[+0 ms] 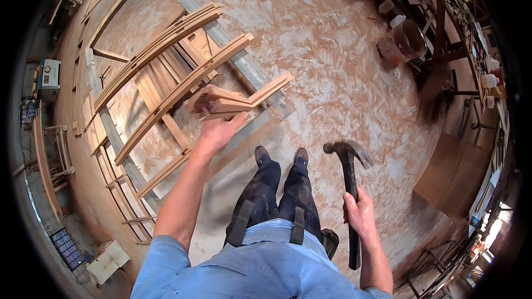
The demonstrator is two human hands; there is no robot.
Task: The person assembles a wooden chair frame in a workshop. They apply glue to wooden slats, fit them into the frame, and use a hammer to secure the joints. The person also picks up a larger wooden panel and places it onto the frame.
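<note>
My right hand (360,210) is wrapped round the black handle of a claw hammer (348,171), held upright with its metal head away from me. Out to the left, my left hand (220,131) grips the near edge of a short wooden piece (230,107), its fingers partly hidden. A blurred dark reddish-brown patch covers that piece's left end. Beside it runs a long wooden rail (271,88), and farther off lie another rail (183,94) and a stack of wooden strips (160,44). I cannot tell whether the short piece is joined to the nearest rail.
Grey metal beams (238,61) carry the rails above a dusty floor (332,77). At the far right stands a stained bucket (403,42) near a cluttered bench. A brown panel (451,171) lies on the right. Wooden frames (119,182) are at the left.
</note>
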